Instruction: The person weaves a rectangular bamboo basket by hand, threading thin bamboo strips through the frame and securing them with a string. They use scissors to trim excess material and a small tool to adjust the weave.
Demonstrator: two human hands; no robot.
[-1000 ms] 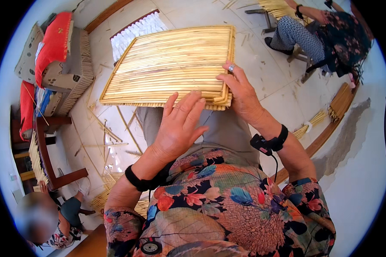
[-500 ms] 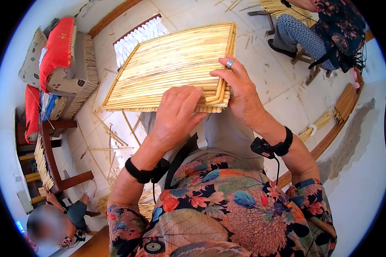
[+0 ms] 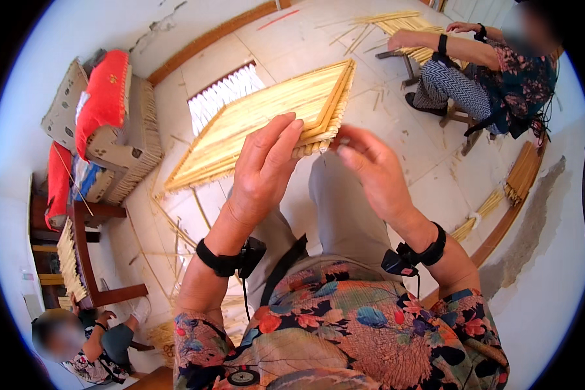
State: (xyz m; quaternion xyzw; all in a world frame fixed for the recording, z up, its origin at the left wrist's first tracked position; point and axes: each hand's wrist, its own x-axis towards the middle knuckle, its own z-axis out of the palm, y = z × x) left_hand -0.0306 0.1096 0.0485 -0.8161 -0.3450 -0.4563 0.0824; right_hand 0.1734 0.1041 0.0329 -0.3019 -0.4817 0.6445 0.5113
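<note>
A flat rectangular panel of pale yellow reeds [image 3: 266, 123], edged with a raised reed rim, tilts above my knees. My left hand [image 3: 263, 166] grips its near edge, fingers lying over the top close to the right corner; the thumb is hidden. Layered reed ends show along that corner and the right side. Beside the corner is my right hand [image 3: 377, 169], thumb and forefinger apart and curved, its fingertips slightly blurred. Whether those fingertips touch the panel's edge is hard to see.
A white slatted piece [image 3: 224, 94] lies behind the panel. Reed bundles [image 3: 478, 218] rest along the right wall. A co-worker [image 3: 487, 78] sits far right at a reed-covered stand; another person [image 3: 97, 344] sits lower left by a wooden frame [image 3: 84, 260]. A draped sofa [image 3: 120, 130] stands left.
My right hand has let go of the panel's right side and drawn back below the corner. The panel now tilts more steeply. My view has shifted upward, showing more of the right-hand co-worker.
</note>
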